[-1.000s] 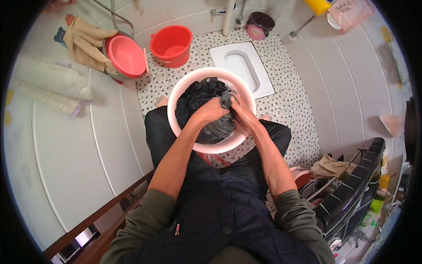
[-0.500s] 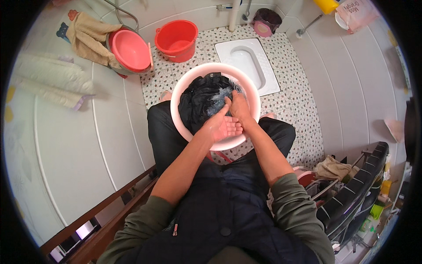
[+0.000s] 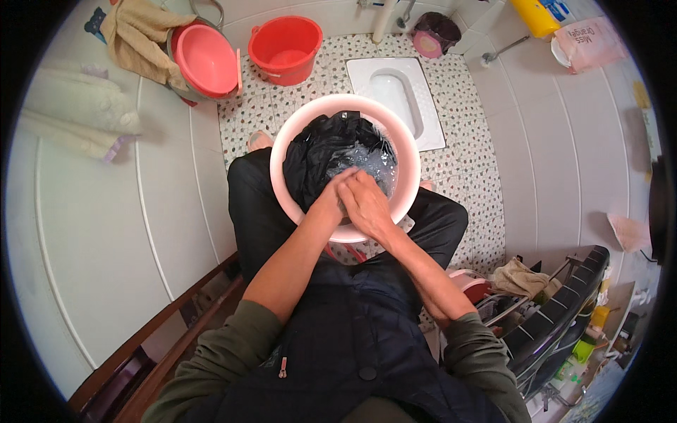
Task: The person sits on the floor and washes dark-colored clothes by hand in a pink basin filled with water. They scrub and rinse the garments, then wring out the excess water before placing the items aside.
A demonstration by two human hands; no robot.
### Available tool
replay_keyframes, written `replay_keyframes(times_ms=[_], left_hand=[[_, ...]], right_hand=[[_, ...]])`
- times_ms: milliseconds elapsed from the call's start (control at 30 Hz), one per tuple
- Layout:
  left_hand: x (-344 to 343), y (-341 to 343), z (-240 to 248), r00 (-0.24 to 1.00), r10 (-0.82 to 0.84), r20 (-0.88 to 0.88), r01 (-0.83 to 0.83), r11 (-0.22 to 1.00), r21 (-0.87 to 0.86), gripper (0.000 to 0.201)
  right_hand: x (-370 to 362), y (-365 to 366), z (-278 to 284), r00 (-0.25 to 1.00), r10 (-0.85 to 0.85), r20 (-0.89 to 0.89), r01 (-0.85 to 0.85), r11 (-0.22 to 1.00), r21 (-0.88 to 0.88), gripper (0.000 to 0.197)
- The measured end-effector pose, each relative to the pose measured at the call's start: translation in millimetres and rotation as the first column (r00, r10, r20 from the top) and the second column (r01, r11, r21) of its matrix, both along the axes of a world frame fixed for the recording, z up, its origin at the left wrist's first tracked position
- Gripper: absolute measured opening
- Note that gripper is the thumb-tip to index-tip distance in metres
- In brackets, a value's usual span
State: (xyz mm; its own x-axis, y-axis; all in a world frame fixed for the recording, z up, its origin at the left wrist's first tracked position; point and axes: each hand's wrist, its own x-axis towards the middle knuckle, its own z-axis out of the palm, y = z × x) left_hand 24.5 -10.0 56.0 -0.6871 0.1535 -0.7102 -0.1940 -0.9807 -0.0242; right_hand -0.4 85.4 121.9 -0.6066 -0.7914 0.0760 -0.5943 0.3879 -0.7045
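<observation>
A pale pink basin [image 3: 407,155] stands between my legs. Black wet clothing [image 3: 308,151] fills its left side, and sudsy water [image 3: 370,158] shows at the right. Over the near part of the basin my two hands meet. My right hand [image 3: 363,202] lies across the fingers of my left hand [image 3: 328,201], its own fingers bent and pressed together round them. The left fingers are mostly hidden beneath it. Neither hand visibly grips the clothing.
A red bucket [image 3: 285,49] and a white squat toilet [image 3: 435,137] lie beyond the basin. A pink basin [image 3: 206,62] and a tan towel [image 3: 137,39] are at the left wall. A dark lined bin [image 3: 436,34] sits farther back. A black folded chair [image 3: 564,314] stands at right.
My right hand has come out of the suds toward me and folded over the left. The left hand, palm up with fingers spread before, has turned and drawn in under it.
</observation>
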Motion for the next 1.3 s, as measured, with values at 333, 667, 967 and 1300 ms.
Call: replay_keyframes(times_ms=[333, 667, 967, 1300], left_hand=[[-9.8, 9.7, -16.7, 0.994, 0.042, 0.099, -0.05, 0.996, 0.076, 0.039], [16.6, 0.7, -34.7, 0.928, 0.069, -0.367, 0.013, 0.976, 0.216, 0.048], [-14.4, 6.5, -13.0, 0.994, -0.001, 0.105, -0.006, 0.998, 0.061, 0.04], [4.9, -4.0, -74.5, 0.681, 0.232, -0.694, -0.074, 0.965, 0.25, 0.038]], right_hand=[[-64.6, -32.5, -74.7, 0.915, -0.402, 0.027, 0.387, 0.895, 0.22, 0.035], [14.9, -6.4, 10.3, 0.99, -0.086, -0.111, 0.084, 0.996, -0.023, 0.019], [-63.7, -35.0, -60.6, 0.911, -0.407, -0.063, 0.411, 0.889, 0.2, 0.033], [-19.9, -26.7, -3.6, 0.996, -0.086, -0.017, 0.088, 0.993, 0.082, 0.033]])
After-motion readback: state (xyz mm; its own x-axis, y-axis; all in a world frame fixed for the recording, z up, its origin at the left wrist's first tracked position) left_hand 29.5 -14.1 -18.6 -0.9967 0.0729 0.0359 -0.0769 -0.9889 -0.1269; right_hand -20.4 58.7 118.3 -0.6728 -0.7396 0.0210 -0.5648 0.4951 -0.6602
